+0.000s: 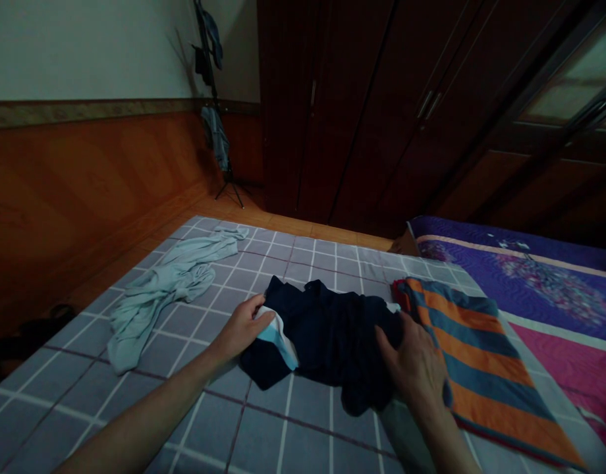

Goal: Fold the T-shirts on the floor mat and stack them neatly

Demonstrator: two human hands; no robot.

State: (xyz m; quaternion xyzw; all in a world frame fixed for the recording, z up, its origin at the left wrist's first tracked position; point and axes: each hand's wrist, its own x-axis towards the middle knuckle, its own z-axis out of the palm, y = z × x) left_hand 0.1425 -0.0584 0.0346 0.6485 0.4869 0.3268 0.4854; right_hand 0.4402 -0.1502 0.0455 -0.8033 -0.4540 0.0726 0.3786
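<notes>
A dark navy garment (327,332) with a white and light blue patch near its left end lies bunched on the grey checked bedsheet (293,431). Its exact kind is hard to make out in the folds. My left hand (242,326) grips the left end, thumb over the light patch. At the opposite end my right hand (419,362) has its thumb on top of the cloth and its fingers curled around the far side, partly hidden. Just right of that hand lies a folded orange and grey striped cloth (485,368).
A crumpled pale green garment (169,283) lies on the bed's left side. Purple and pink floral bedding (535,276) borders the right. Beyond the bed stand a dark wooden wardrobe (352,118) and a coat stand (211,79) hung with clothes.
</notes>
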